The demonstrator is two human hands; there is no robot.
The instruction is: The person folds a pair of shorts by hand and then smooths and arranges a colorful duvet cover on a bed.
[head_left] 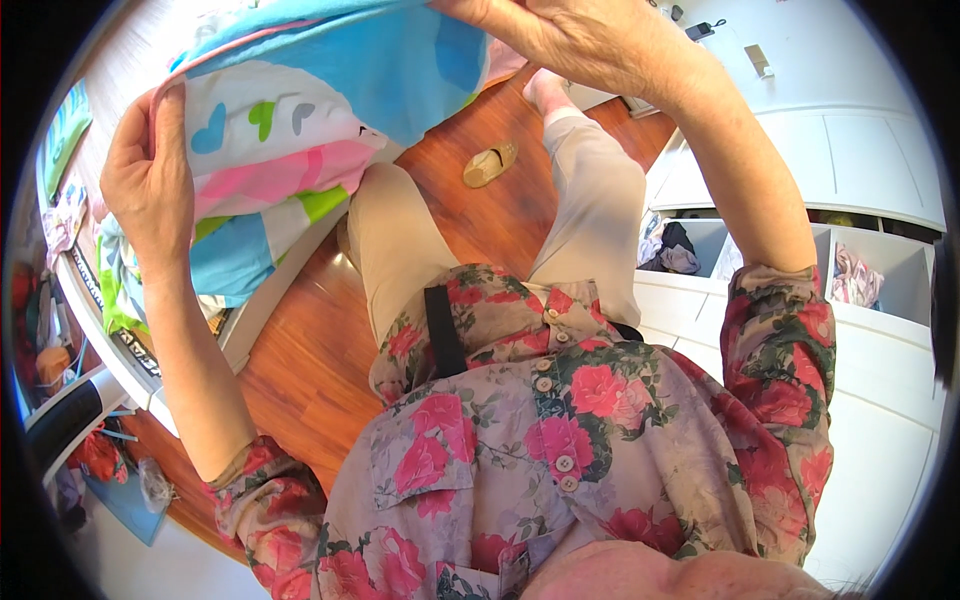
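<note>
A large printed cloth [390, 85] in blue, white, pink and green, with heart shapes on it, hangs stretched between my two hands. My left hand [150, 190] grips its near left edge, fingers folded over the fabric and thumb pressed against it. Up at the top edge of the view, my right hand [545, 35] is closed on the cloth's far right part; its fingertips are cut off by the frame. More fabric with green, blue and white patches [245, 260] hangs in folds below the raised part.
A tan slipper [490, 163] lies on the reddish wood floor [310, 320] beyond my knees. On the right, a white cabinet [870, 390] has an open drawer [800, 255] with bundled clothes in its compartments. At left are a pale curved furniture edge [275, 300] and a blue flat item [130, 505].
</note>
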